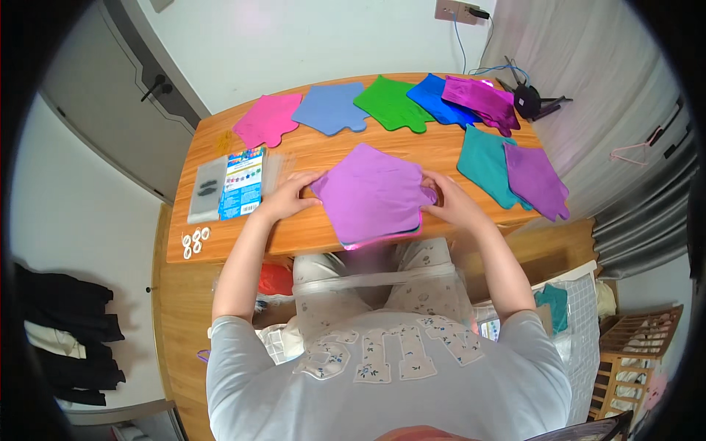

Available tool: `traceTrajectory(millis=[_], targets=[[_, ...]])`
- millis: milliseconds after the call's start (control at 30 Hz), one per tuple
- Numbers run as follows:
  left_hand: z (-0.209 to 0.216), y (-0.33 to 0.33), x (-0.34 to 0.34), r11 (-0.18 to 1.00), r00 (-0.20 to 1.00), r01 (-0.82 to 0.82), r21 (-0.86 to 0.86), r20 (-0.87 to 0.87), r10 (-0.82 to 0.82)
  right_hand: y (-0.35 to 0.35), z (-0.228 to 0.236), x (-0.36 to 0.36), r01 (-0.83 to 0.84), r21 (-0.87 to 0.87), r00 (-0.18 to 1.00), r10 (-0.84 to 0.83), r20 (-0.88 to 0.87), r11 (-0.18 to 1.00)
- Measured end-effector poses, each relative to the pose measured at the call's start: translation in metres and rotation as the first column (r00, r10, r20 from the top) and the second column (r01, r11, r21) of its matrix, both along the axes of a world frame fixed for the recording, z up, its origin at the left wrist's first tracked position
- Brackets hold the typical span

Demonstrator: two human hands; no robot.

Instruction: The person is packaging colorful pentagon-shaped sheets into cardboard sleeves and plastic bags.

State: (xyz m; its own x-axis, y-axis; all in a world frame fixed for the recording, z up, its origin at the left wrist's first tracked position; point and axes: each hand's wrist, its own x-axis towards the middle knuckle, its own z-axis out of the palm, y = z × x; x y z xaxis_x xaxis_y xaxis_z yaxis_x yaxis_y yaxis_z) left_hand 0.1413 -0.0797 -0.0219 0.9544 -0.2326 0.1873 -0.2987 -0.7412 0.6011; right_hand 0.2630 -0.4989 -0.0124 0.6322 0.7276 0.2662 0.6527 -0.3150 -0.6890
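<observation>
Purple sheet point(373, 192): five-cornered, lying flat on top of a thin stack at the near edge of the tabletop point(309, 231), right between both hands; pink and teal edges of lower sheets peeking out beneath its near rim.
Left hand point(288, 197): resting on the wood, fingertips touching the left corner of the purple sheet, fingers stretched, not clenched.
Right hand point(447, 203): laid against the right corner of the same sheet, fingers curled at the edge; pinching or merely pressing, cannot tell.
Far row: pink sheet point(268, 119), blue-grey sheet point(331, 109), green sheet point(391, 104), bright blue sheet point(440, 101) and shiny magenta sheet point(482, 101), overlapping one another along the back edge.
Right side: teal sheet point(484, 163) with a violet sheet point(537, 181) partly over it, well apart from the right hand.
Left side: printed package point(243, 184) beside a grey card point(207, 189), just left of the left hand; small white rings point(194, 241) near the front left corner.
Tabletop: orange-brown wood.
Room: white wall behind with a socket point(456, 10) and blue cable, grey door point(118, 95) at left, dark clothes point(66, 331) on the floor at left, curtain point(640, 213) at right.
</observation>
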Motion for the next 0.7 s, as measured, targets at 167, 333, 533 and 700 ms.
traceTrajectory(millis=[167,333,533,700], targets=[[0.014,-0.017,0.002,0.997,0.989,-0.051,-0.049,-0.141,0.043,-0.007,0.008,-0.004,0.056,-0.064,0.997,-0.059,-0.041,0.996],[0.020,-0.025,-0.014,0.986,0.981,-0.078,-0.149,-0.187,0.049,-0.005,0.008,-0.014,0.049,-0.039,0.998,-0.050,-0.029,0.998],[0.041,-0.070,-0.062,0.897,0.900,-0.435,-0.074,-0.014,0.435,-0.005,0.014,-0.018,0.076,-0.051,0.993,-0.080,-0.088,0.996],[0.027,-0.094,-0.115,0.836,0.669,-0.460,-0.298,-0.736,0.106,-0.006,0.014,-0.019,0.100,-0.052,0.988,-0.105,-0.111,0.994]])
